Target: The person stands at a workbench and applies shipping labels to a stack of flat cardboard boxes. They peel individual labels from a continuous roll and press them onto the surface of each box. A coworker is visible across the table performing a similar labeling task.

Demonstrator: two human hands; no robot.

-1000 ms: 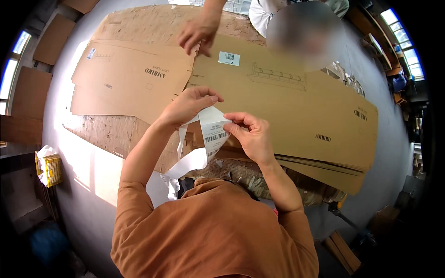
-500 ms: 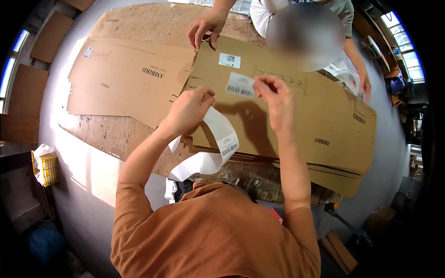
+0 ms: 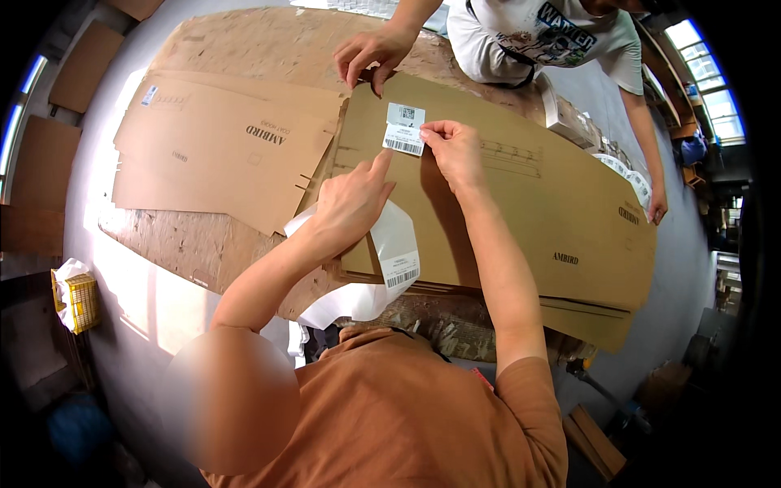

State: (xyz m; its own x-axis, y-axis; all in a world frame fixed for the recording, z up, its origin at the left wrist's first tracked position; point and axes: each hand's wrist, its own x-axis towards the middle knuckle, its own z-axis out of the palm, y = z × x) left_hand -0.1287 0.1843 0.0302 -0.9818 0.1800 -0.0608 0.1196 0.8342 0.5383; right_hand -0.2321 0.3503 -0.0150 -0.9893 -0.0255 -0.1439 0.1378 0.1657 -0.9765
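Observation:
My right hand (image 3: 455, 154) pinches the right edge of a small white barcode label (image 3: 403, 140). That label lies against the top brown cardboard sheet (image 3: 504, 220), just below a square white label (image 3: 407, 114) and meeting its lower edge. My left hand (image 3: 351, 199) is closed on a strip of white labels (image 3: 397, 244), its index finger stretched out toward the barcode label. From under the hand the strip hangs in a loop over the near edge of the cardboard; the hand hides part of it.
A co-worker's hand (image 3: 376, 55) rests at the sheet's far left corner. Their other hand (image 3: 657, 203) is beside another label strip (image 3: 628, 176) at the right. More flat cardboard (image 3: 203, 154) lies left on the worn wooden table (image 3: 163, 232). A yellow tissue pack (image 3: 76, 301) is farther left.
My right hand has brought the barcode label left and down onto the cardboard under the square label. My left hand has moved up, index finger now extended. The co-worker's body has shifted back.

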